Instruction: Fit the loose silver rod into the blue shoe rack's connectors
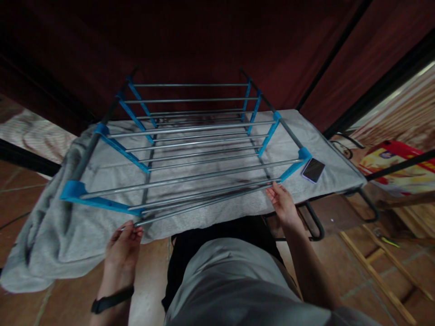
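A rack of grey metal tubes point(193, 128) with blue plastic brackets point(122, 112) lies on a grey blanket point(238, 201). Along its near side, a loose-looking metal rod point(190, 208) runs at a slant. My left hand point(125, 242) pinches the rod's left end, just in front of the near left bracket and apart from it. My right hand point(281, 201) has its fingers closed at the rod's right end, beside the near right bracket point(295, 165). Whether that end sits in the bracket is hidden by the fingers.
A phone point(313, 170) lies on the blanket right of the rack. Farther right are a red and yellow box point(397, 165) and a wooden frame point(377, 267) on the tiled floor. A dark red panel point(190, 40) stands behind the rack.
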Demonstrator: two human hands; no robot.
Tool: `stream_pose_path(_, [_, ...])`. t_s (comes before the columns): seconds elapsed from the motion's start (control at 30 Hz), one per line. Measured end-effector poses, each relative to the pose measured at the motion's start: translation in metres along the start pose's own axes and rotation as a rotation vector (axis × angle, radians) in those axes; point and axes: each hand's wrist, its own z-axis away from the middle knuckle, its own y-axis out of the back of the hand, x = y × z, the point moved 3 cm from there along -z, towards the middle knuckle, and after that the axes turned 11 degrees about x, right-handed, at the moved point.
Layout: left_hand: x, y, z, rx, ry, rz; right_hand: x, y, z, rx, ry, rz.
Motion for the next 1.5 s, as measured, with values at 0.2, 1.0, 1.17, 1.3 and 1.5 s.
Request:
stream_pose_path(0.2, [-0.009,0.002,-0.004,-0.049,0.032,0.0,0.002,0.003,-0.01,0.055,0.01,0.007])
stream_pose_path(1.0, [0.019,-0.018,0.015,-0.137,-0.094,0.038,-0.012,-0.001,-0.012,0.043,0.071,0.092])
stream_pose_path(1.17, [0.021,-0.022,0.018,-0.135,-0.109,0.008,-0.014,-0.005,-0.01,0.023,0.073,0.07])
stream_pose_path(1.3, [0.015,-0.023,0.017,-0.105,-0.084,0.03,-0.013,-0.003,-0.012,-0.002,0.066,0.08])
stream_pose_path(1.5, [0.007,-0.023,0.018,-0.091,-0.051,0.031,-0.009,0.007,-0.018,-0.019,0.04,0.099])
